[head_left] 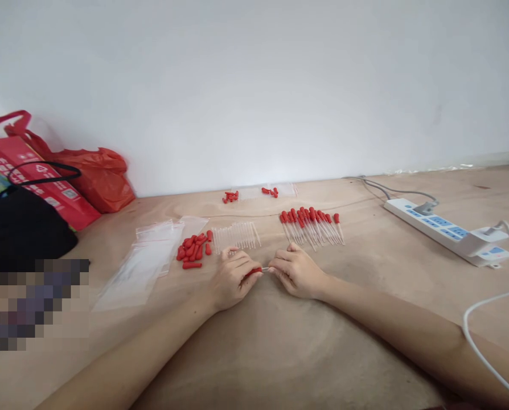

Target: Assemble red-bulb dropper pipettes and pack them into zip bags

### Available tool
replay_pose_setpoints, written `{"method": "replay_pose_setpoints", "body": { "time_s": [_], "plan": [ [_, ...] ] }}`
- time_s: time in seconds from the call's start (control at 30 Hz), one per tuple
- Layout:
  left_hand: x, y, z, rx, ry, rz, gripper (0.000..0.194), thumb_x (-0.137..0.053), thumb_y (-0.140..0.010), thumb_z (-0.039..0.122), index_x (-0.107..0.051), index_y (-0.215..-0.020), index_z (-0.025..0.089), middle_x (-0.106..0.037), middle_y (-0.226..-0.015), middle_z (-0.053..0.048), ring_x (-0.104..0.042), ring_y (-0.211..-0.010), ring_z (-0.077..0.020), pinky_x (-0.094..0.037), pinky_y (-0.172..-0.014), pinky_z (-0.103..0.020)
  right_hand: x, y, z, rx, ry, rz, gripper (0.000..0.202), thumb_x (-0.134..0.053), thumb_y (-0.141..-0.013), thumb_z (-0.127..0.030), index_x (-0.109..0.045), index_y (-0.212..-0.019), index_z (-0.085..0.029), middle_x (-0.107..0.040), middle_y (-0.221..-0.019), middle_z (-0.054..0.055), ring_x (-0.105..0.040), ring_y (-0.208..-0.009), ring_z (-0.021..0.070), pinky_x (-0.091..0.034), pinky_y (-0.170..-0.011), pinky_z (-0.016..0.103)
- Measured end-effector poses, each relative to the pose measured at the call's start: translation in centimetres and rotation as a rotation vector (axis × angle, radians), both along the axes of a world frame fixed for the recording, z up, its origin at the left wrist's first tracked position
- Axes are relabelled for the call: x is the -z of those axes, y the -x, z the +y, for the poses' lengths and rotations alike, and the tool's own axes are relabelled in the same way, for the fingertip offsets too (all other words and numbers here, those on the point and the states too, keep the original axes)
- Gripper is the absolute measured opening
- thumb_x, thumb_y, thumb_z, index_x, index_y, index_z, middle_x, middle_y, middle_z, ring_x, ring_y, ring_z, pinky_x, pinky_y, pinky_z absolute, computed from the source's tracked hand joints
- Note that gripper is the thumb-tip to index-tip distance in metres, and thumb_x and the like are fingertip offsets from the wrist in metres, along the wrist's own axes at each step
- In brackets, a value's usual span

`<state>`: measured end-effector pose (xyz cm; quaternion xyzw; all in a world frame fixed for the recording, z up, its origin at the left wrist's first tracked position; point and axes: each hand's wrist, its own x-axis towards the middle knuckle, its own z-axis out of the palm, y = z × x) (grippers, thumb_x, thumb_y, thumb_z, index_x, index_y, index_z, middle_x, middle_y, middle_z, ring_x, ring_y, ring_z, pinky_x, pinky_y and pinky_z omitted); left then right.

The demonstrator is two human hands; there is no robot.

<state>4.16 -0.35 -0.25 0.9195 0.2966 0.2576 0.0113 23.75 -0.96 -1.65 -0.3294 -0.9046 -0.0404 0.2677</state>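
Near the middle of the wooden table, my left hand point(236, 278) is closed on a red rubber bulb point(254, 271). My right hand point(296, 270) pinches a thin clear tube point(266, 269), whose left end meets the bulb. Left of my hands lies a pile of loose red bulbs point(193, 249). Just beyond them is a row of clear tubes point(236, 235). Several tubes with red bulbs on their ends point(312, 225) lie side by side at the right, past my right hand.
Clear plastic bags point(146, 256) lie left of the loose bulbs. More small bulbs point(230, 197) and tubes are near the wall. A white power strip point(438, 228) with cables is at right. Red bags point(105, 179) and a black item point(24, 230) stand at left.
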Motion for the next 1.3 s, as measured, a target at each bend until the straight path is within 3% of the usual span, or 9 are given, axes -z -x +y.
{"method": "replay_pose_setpoints", "body": {
  "time_s": [0.13, 0.27, 0.37, 0.57, 0.7, 0.83, 1.07, 1.17, 1.3],
  "plan": [
    [0.0, 0.3, 0.2, -0.054, -0.005, -0.004, 0.015, -0.042, -0.085, 0.023, -0.056, -0.081, 0.02, -0.064, -0.073, 0.001, -0.056, -0.074, -0.0154, -0.021, -0.086, -0.039, -0.6, -0.3, -0.1, 0.014, -0.058, -0.061, 0.021, -0.041, -0.084, -0.023, -0.061, -0.083, -0.017, -0.057, -0.072, 0.004, -0.045, -0.071, 0.0152, -0.024, -0.063, 0.029],
    [0.2, 0.8, 0.7, -0.19, -0.03, -0.034, 0.023, -0.047, -0.082, 0.029, -0.05, -0.104, 0.021, -0.061, -0.097, -0.003, -0.054, -0.09, -0.0193, -0.023, -0.089, -0.039, -0.6, -1.1, 0.4, 0.083, -0.059, -0.042, 0.02, -0.043, -0.081, -0.018, -0.061, -0.088, -0.017, -0.058, -0.075, 0.006, -0.047, -0.072, 0.0161, -0.027, -0.064, 0.029],
    [0.4, 1.1, 1.0, -0.323, -0.031, -0.056, 0.038, -0.05, -0.078, 0.03, -0.042, -0.114, 0.019, -0.056, -0.105, -0.007, -0.051, -0.097, -0.0224, -0.028, -0.086, -0.038, -0.6, -2.3, 1.8, 0.292, 0.025, 0.146, 0.025, -0.04, -0.08, -0.017, -0.058, -0.097, -0.015, -0.06, -0.082, 0.007, -0.051, -0.072, 0.0157, -0.033, -0.065, 0.027],
    [0.6, 1.0, 1.1, -0.333, 0.059, 0.006, 0.021, -0.05, -0.078, 0.027, -0.051, -0.099, 0.022, -0.057, -0.097, -0.003, -0.052, -0.093, -0.0217, -0.028, -0.086, -0.04, -1.5, -4.5, 4.9, 0.851, 0.154, 0.212, 0.028, -0.04, -0.076, -0.017, -0.053, -0.1, -0.016, -0.064, -0.084, 0.007, -0.056, -0.077, 0.0208, -0.034, -0.065, 0.029],
    [0.5, 1.0, 1.1, -0.343, 0.073, 0.008, 0.02, -0.05, -0.078, 0.027, -0.051, -0.096, 0.021, -0.056, -0.095, -0.003, -0.052, -0.092, -0.0212, -0.028, -0.085, -0.04, -1.7, -4.2, 5.8, 0.99, 0.224, 0.149, 0.025, -0.04, -0.076, -0.02, -0.052, -0.097, -0.016, -0.064, -0.085, 0.008, -0.057, -0.079, 0.0228, -0.032, -0.066, 0.031],
    [0.6, 1.1, 1.2, -0.349, 0.087, 0.016, 0.016, -0.05, -0.078, 0.028, -0.053, -0.092, 0.021, -0.057, -0.092, -0.003, -0.052, -0.09, -0.0201, -0.027, -0.085, -0.04, -1.4, -3.4, 6.3, 1.045, 0.26, 0.122, 0.019, -0.041, -0.076, -0.023, -0.051, -0.091, -0.017, -0.063, -0.08, 0.008, -0.057, -0.076, 0.0224, -0.031, -0.07, 0.033],
    [0.5, 1.1, 1.0, -0.388, 0.051, 0.021, 0.014, -0.05, -0.078, 0.032, -0.055, -0.086, 0.021, -0.058, -0.087, -0.002, -0.054, -0.085, -0.0192, -0.027, -0.082, -0.04, -0.8, -3.5, 6.7, 0.979, 0.254, 0.126, 0.014, -0.041, -0.075, -0.02, -0.053, -0.079, -0.018, -0.063, -0.084, 0.005, -0.055, -0.078, 0.0205, -0.028, -0.072, 0.033],
    [-0.6, 1.9, 1.9, -0.521, -0.017, 0.012, 0.014, -0.05, -0.076, 0.033, -0.055, -0.081, 0.021, -0.06, -0.084, -0.003, -0.053, -0.086, -0.021, -0.027, -0.08, -0.04, -0.7, -3.0, 6.5, 0.897, 0.198, 0.128, 0.014, -0.041, -0.076, -0.022, -0.054, -0.08, -0.018, -0.063, -0.085, 0.005, -0.055, -0.08, 0.0195, -0.027, -0.073, 0.032],
    [-2.3, 4.7, 4.2, -0.83, -0.032, 0.02, 0.013, -0.05, -0.073, 0.031, -0.057, -0.077, 0.02, -0.06, -0.086, -0.006, -0.053, -0.088, -0.0248, -0.03, -0.077, -0.041, -0.8, -0.5, 5.8, 0.742, 0.183, 0.092, 0.018, -0.041, -0.076, -0.023, -0.057, -0.083, -0.017, -0.063, -0.085, 0.007, -0.055, -0.082, 0.0186, -0.025, -0.073, 0.031]
  ]
}}
